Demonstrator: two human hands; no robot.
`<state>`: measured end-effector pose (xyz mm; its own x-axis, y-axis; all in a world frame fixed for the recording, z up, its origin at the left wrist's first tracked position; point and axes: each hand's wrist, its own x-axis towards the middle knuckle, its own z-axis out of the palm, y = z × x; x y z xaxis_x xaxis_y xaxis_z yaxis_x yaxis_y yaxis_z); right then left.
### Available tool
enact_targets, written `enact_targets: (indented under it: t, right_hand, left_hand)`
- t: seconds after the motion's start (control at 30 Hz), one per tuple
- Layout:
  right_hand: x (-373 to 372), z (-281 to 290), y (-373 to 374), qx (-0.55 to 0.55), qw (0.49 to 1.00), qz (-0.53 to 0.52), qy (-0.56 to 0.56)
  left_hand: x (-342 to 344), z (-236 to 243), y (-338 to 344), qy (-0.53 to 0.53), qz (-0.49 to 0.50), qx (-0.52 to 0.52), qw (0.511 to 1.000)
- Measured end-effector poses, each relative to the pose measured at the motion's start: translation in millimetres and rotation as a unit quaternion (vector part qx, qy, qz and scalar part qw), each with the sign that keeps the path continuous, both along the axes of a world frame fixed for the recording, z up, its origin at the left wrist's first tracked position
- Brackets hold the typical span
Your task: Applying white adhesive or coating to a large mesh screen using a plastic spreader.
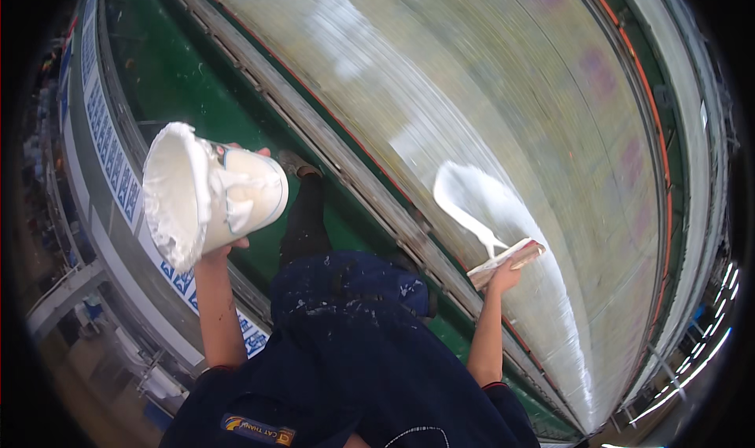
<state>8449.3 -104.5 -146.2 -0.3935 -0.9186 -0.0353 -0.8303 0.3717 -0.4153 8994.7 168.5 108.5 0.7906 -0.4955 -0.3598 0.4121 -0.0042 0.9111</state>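
Observation:
My left hand (236,244) is closed around the far side of a white plastic bucket (248,192); most of its fingers are hidden behind it. The bucket is tilted with its mouth to the left, and thick white paste coats its rim and drips along its side. In my right hand (503,278) is a wide, flat squeegee with a pale blade (507,262), gripped near its middle. Its edge meets a long printing table (582,173), where a thick ridge of white paste (464,216) curves up and away from the blade. A thinner white smear (543,267) runs along the surface beside it.
A worn rail (307,117) edges the table on my side. Below me lies a green floor (181,78), where my shoe (295,163) shows. Another long table with blue-and-white patterned strips (106,141) runs along the left. An orange line (649,102) follows the table's far edge.

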Motion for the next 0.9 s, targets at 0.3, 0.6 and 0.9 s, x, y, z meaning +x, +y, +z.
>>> enact_targets:
  t: [0.3,0.6,0.9]
  right_hand:
    - [434,-12,-26,0.011,0.999,0.026,0.033]
    - [950,4,-35,0.007,0.985,0.073,-0.153]
    - [1307,-14,-79,-0.034,0.809,0.586,-0.034]
  left_hand:
    - [286,16,98,-0.019,0.093,-0.006,0.995]
    - [529,26,136,-0.061,0.062,-0.010,0.996]
    - [738,42,26,-0.110,-0.019,0.074,0.991]
